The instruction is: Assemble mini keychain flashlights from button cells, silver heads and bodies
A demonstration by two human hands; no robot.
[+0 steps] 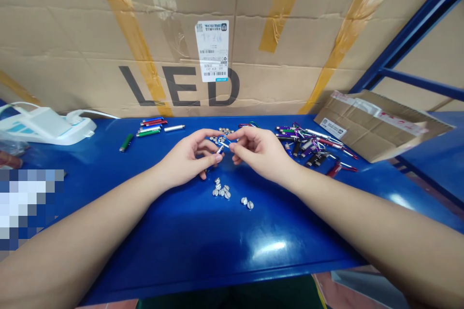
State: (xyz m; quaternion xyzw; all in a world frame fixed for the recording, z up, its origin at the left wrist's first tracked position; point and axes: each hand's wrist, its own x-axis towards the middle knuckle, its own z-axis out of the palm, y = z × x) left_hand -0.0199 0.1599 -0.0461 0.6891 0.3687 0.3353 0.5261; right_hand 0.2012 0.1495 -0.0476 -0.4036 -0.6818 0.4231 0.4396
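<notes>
The head view showed, at far left on the blue counter (174, 236), a white power strip (49, 130), probably set near the edge to leave working room. A green tube (126, 143) lay alone; beyond it, coloured tubes (149, 130) lay bunched together, seemingly grouped for easy picking, with a silver tube (174, 128) just beside them.

The left hand (192, 157) was nearly closed, thumb and fingers pinching a small blue-and-silver tube (219, 150) above the middle of the counter; its lower part was hidden by the fingers. Loose silvery discs (221, 189) lay in front of the hands and more behind, within easy reach of both. The blue clip (225, 141) sat at the tube's end, and the right hand (257, 152) pinched it between thumb and forefinger, the other fingers curled; the opposed grips likely steadied both small parts at close range.

Further right, clipped tubes (319, 147) lay heaped, apparently apart from the bare ones to avoid mixing. An open cardboard box (369, 128) stood just beyond them.
</notes>
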